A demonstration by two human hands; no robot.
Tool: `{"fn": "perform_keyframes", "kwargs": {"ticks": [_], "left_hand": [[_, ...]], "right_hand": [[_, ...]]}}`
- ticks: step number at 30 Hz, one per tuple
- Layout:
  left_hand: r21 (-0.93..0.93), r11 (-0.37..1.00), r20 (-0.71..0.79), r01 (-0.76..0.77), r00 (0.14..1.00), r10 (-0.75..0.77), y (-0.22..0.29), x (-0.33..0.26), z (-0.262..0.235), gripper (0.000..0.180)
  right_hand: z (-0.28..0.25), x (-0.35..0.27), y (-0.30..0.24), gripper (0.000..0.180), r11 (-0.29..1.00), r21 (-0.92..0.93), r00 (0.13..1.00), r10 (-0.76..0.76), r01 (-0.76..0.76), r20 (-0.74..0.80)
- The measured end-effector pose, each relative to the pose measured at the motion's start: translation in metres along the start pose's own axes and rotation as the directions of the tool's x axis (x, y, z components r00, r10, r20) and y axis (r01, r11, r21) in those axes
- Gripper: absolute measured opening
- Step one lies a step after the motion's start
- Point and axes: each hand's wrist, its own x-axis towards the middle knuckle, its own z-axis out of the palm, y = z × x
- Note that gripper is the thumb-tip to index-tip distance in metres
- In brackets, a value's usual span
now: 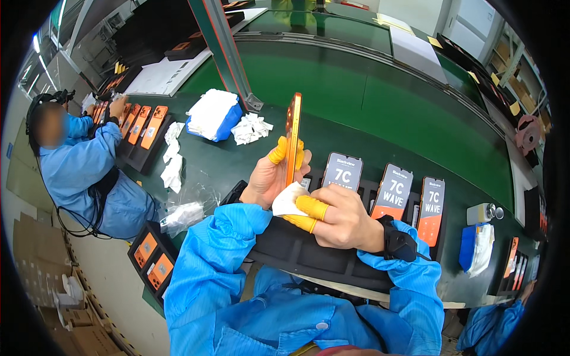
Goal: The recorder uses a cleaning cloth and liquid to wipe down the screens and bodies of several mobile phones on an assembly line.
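An orange smartphone (293, 139) stands nearly upright, edge toward me, in my left hand (270, 178), whose fingers wear yellow finger cots. In my right hand (338, 216), also with yellow finger cots, a folded white cloth (288, 200) is pinched close to the phone's lower end; whether it touches cannot be made out. Below both hands lies a black foam tray (297, 252). Phones with grey and orange screen films rest in its far and right slots: one phone (342, 169) behind my right hand, a second phone (393, 187) and a third phone (431, 207) further right.
A blue box of white wipes (215, 115) and crumpled wipes (251, 129) lie beyond my left hand. A metal post (222, 53) rises there. At left a co-worker (89, 160) handles orange phones. Right are a bottle (481, 213) and another blue wipe box (468, 249).
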Motion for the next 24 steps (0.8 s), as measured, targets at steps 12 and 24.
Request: {"fn": "perform_keyframes", "kwargs": {"ticks": [12,24], "left_hand": [[0.161,0.964,-0.093,0.211,0.976,-0.198,-0.015,-0.002,0.015,0.030],[-0.200,0.978,-0.087,0.065,0.993,-0.084,0.003,0.001,-0.012,0.032]], "right_hand": [[-0.023,-0.001,0.057,0.046,0.908,-0.314,0.939,0.186,-0.276,-0.289],[0.000,-0.006,0.009,0.039,0.995,-0.058,0.996,0.074,-0.077,-0.047]]}}
